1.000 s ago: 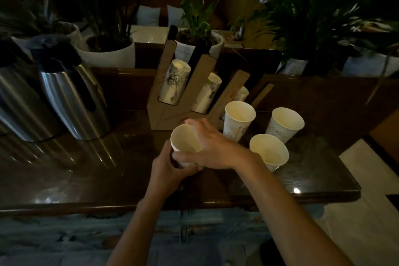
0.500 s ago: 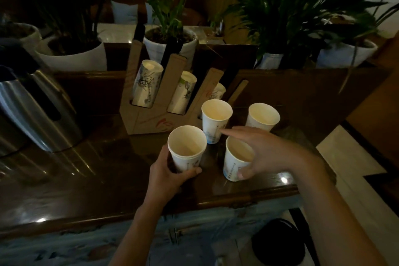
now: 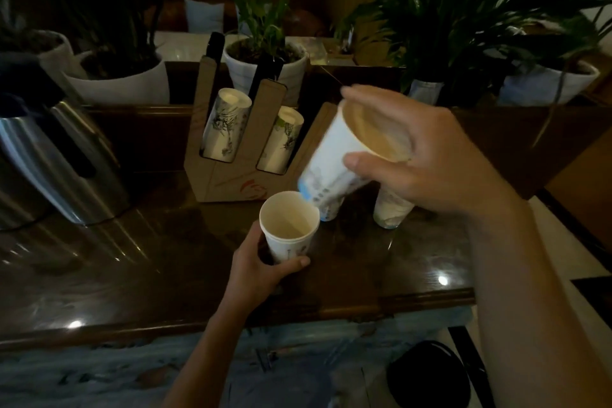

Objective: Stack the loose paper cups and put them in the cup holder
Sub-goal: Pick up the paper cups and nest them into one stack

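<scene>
Dim scene, dark glossy wooden table (image 3: 165, 258). Left hand (image 3: 256, 270) was wrapped around the lower part of an upright paper cup (image 3: 288, 230) standing near the table's front edge, thumb across the front of it, fingers closed round the back. Right hand (image 3: 427, 156) held a second cup (image 3: 341, 156) in the air, gripping it at the rim with thumb on the near side and fingers spread over the open mouth; this raised cup was tilted, base pointing down-left, and its base sat just above and right of the upright cup's rim, touching or nearly so, can't tell which. Two more loose cups stood on the table behind, mostly hidden by the raised cup and right hand: one (image 3: 329, 209) just under the tilted cup, another (image 3: 392, 210) to its right. Cardboard cup holder (image 3: 228, 182) stood behind the upright cup, with cup stacks leaning in two slots, left stack (image 3: 227, 124) and middle stack (image 3: 284, 139). Steel thermos jug (image 3: 63, 159) on the left of the table. White plant pots (image 3: 265, 71) lined the ledge behind.
</scene>
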Action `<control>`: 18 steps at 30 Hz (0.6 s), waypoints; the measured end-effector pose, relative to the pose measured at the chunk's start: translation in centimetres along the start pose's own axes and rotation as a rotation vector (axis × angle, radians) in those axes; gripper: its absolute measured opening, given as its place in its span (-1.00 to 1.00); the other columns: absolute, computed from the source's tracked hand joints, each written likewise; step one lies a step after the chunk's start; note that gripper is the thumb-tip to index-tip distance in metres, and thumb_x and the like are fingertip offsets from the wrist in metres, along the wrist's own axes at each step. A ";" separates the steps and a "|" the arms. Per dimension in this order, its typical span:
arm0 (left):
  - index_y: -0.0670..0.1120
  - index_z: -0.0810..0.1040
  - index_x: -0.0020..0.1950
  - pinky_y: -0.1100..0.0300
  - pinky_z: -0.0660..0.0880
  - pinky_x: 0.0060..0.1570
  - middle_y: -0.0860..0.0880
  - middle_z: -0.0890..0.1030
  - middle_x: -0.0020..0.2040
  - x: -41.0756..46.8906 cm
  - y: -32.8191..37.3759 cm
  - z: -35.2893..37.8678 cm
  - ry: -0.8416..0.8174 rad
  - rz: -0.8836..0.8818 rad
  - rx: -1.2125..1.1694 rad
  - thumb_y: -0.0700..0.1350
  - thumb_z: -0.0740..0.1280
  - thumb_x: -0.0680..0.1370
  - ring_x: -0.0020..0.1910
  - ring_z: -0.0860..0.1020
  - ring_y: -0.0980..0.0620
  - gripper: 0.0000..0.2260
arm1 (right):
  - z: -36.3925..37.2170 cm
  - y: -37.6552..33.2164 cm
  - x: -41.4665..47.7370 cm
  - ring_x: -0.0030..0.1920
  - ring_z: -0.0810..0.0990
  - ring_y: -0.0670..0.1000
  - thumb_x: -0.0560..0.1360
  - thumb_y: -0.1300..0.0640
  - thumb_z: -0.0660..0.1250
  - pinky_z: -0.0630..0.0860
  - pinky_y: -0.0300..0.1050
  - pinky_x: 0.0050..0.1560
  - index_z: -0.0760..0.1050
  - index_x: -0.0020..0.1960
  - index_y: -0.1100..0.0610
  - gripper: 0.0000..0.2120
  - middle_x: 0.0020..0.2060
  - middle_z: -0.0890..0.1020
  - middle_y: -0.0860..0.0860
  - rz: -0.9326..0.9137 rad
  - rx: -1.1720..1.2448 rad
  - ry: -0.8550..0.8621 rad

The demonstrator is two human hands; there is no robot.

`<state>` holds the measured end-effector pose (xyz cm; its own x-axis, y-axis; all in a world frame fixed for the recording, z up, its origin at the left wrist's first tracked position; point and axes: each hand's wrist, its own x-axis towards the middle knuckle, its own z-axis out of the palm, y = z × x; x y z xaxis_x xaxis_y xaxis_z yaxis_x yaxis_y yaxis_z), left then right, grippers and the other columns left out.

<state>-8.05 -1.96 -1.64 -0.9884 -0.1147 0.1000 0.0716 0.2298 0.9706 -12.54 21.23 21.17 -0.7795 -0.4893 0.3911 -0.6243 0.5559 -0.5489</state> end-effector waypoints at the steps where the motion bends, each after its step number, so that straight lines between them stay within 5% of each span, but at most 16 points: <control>1: 0.26 0.40 0.41 0.20 0.52 0.25 0.23 0.58 0.31 0.0 -0.1 0.0 0.000 -0.002 -0.005 0.18 0.65 0.18 0.33 0.51 0.28 -0.16 | 0.7 -0.5 0.7 0.45 0.38 -0.09 0.46 -0.14 0.43 0.50 -0.02 0.31 0.34 0.52 -0.08 -0.34 0.49 0.40 -0.11 -0.039 0.037 -0.033; 6: 0.12 0.41 0.45 -0.08 0.57 0.28 0.11 0.61 0.33 0.1 -0.4 0.0 -0.012 -0.002 -0.023 0.08 0.66 0.24 0.34 0.55 0.12 -0.18 | 6.1 -0.1 2.8 0.51 0.29 -0.05 0.51 -0.01 0.44 0.37 0.17 0.43 0.33 0.53 -0.05 -0.37 0.52 0.36 -0.07 -0.046 0.025 -0.321; 11: 0.09 0.40 0.47 0.00 0.59 0.27 0.13 0.61 0.32 0.0 -0.3 0.1 -0.010 0.002 -0.044 0.06 0.65 0.28 0.32 0.56 0.15 -0.19 | 9.3 1.9 2.3 0.54 0.23 -0.10 0.53 0.06 0.42 0.28 0.19 0.49 0.34 0.52 -0.06 -0.41 0.53 0.33 -0.10 0.021 0.212 -0.384; 18: 0.09 0.41 0.46 0.17 0.59 0.24 0.14 0.60 0.33 0.2 -0.6 0.1 -0.028 0.036 -0.051 -0.01 0.64 0.34 0.32 0.57 0.15 -0.25 | 11.6 2.4 1.6 0.56 0.13 -0.16 0.50 0.06 0.39 0.18 0.02 0.47 0.33 0.51 -0.12 -0.40 0.53 0.30 -0.16 -0.030 0.094 -0.501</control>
<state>-8.30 -2.02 -2.26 -0.9884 -0.0797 0.1293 0.1129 0.1838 0.9765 -14.70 14.01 11.94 -0.6266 -0.7791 0.0175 -0.6203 0.4851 -0.6163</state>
